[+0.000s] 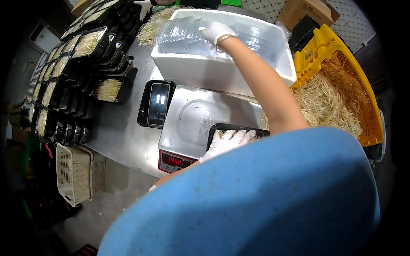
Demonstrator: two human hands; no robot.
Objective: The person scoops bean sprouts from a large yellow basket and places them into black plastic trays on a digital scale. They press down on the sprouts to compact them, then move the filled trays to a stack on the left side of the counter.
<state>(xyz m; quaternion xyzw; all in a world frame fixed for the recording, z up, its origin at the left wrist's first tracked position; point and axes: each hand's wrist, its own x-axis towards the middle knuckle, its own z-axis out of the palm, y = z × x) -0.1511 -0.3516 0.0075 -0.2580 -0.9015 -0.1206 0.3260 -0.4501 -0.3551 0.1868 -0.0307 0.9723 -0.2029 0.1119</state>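
Note:
My left hand, in a white glove, lies with its fingers a little apart over the contents of a black plastic tray, which stands partly hidden on the metal plate of a digital scale. Above it, my right hand, gloved too, is bent over rows of clear plastic lids in a white foam box; whether its fingers grip a lid cannot be told. A phone lies in another black tray, left of the scale.
Stacked black trays of sprouts line the left. A yellow crate holds loose sprouts at right. Pale crates stand below the metal table. Another person's gloved hand is at the top, near a sprout heap.

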